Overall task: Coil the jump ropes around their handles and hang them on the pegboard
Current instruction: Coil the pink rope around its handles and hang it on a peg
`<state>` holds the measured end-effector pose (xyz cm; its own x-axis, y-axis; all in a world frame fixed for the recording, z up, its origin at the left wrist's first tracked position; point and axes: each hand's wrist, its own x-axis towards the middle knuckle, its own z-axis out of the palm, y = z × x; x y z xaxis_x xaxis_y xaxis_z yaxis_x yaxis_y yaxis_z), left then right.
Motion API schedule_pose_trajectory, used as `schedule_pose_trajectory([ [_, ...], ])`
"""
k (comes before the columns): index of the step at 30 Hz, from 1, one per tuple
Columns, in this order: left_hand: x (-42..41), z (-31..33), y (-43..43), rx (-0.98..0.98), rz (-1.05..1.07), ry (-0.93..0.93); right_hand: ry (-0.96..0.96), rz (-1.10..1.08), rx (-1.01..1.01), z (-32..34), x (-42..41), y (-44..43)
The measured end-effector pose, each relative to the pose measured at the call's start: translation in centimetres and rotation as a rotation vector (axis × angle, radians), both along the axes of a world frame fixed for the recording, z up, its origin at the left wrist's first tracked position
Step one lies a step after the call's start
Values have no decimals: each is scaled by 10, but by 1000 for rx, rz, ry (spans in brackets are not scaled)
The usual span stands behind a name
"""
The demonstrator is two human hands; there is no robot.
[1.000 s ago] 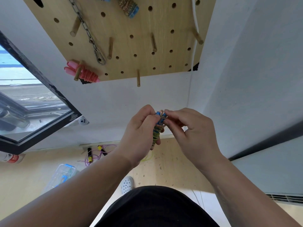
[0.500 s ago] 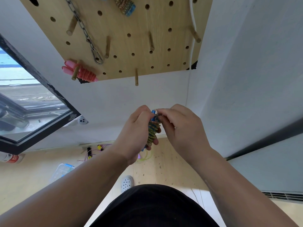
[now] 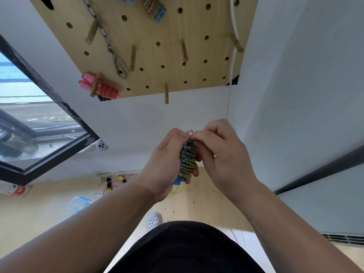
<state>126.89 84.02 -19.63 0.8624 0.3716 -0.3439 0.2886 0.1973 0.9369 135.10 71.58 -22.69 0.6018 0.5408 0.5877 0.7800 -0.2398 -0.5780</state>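
Note:
A blue-handled jump rope (image 3: pixel 187 163), its multicoloured cord wound round the handles, stands upright between my hands below the pegboard (image 3: pixel 157 46). My left hand (image 3: pixel 167 164) grips the bundle from the left. My right hand (image 3: pixel 218 152) pinches the cord end at the top of the bundle; the fingertips there are blurred. A coiled pink rope (image 3: pixel 100 88) hangs on a lower-left peg. Another coiled blue-handled rope (image 3: pixel 154 7) hangs near the top of the board.
A metal chain (image 3: pixel 110 46) hangs on the board among several bare wooden pegs, one (image 3: pixel 166 94) at the bottom edge. On the wooden floor lie a loose purple rope with black handles (image 3: pixel 114 183) and a plastic box (image 3: pixel 77 205). A window (image 3: pixel 29 123) is at left.
The wound bundle sits lower and more upright between my hands than a second ago. My right hand has shifted up over its top end, still working the cord.

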Motion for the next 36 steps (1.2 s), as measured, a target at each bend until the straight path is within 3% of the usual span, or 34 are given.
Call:
schedule_pose_trajectory([
  [7, -3, -6, -5, 26, -36, 16, -25, 49, -145, 2, 10, -2],
  [16, 4, -3, -2, 47, 30, -3, 278, 14, 112, -4, -4, -2],
  [25, 11, 4, -9, -28, -16, 135, -133, 54, -211, 10, 29, -7],
  [29, 20, 13, -7, -143, -20, 186, -248, -49, -160, 14, 28, -7],
  [32, 23, 15, -7, -251, -23, 219, -161, -125, -95, 6, 21, -5],
  [36, 19, 9, -8, -234, 17, 177, 162, 18, -17, 1, 18, -13],
])
